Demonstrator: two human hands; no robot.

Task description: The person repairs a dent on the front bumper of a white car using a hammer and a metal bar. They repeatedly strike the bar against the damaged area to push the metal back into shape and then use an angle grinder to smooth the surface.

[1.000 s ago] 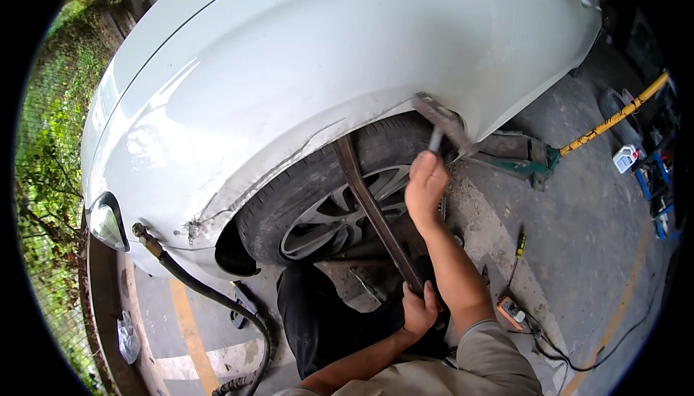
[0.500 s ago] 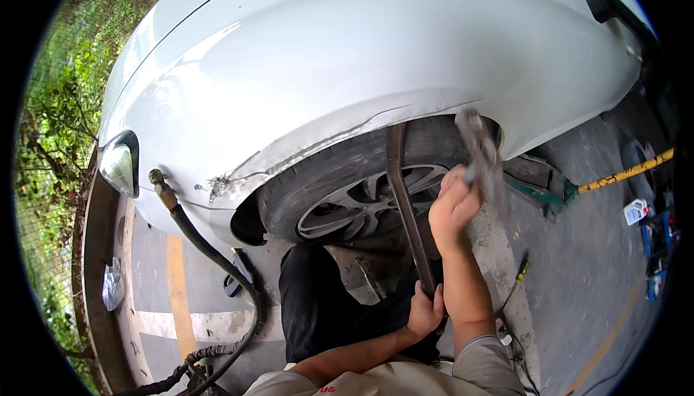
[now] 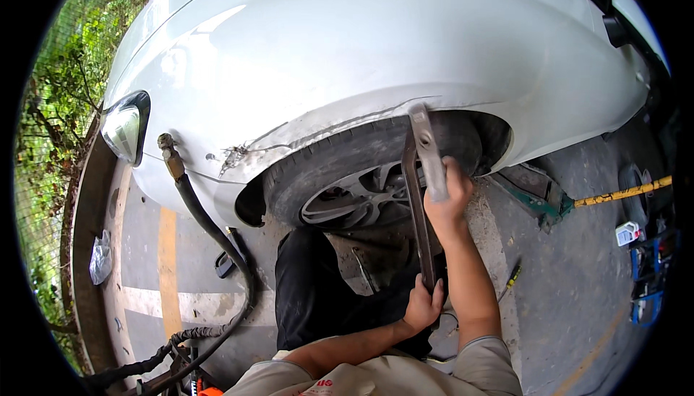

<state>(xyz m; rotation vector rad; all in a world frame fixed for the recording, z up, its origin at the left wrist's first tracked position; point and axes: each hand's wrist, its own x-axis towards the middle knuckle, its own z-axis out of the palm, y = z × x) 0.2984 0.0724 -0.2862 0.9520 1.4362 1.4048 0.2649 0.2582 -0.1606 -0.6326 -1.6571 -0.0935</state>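
My left hand (image 3: 421,306) is closed around the lower end of a long dark metal bar (image 3: 418,215), whose upper end reaches the wheel arch in front of the tire (image 3: 329,154). In my right hand (image 3: 451,197) is a hammer (image 3: 431,151) with a long flat metal head; my fingers hide most of its handle. The top of the hammer head is at the arch lip, beside the bar's upper end. Above it spreads the white car fender (image 3: 347,49), with dark scrapes along the arch edge and a damaged patch (image 3: 233,157) toward the headlight.
A thick hose with a brass end (image 3: 173,164) rises on the left. A green floor jack (image 3: 542,204) with a yellow handle stands at right, near a white bottle (image 3: 627,233) and blue-black cases (image 3: 647,280). A screwdriver (image 3: 513,274) lies on the floor.
My right hand has swung the hammer leftward, so its head is now at the arch edge by the bar. The bar's upper end sits slightly further right in view, and the view has shifted.
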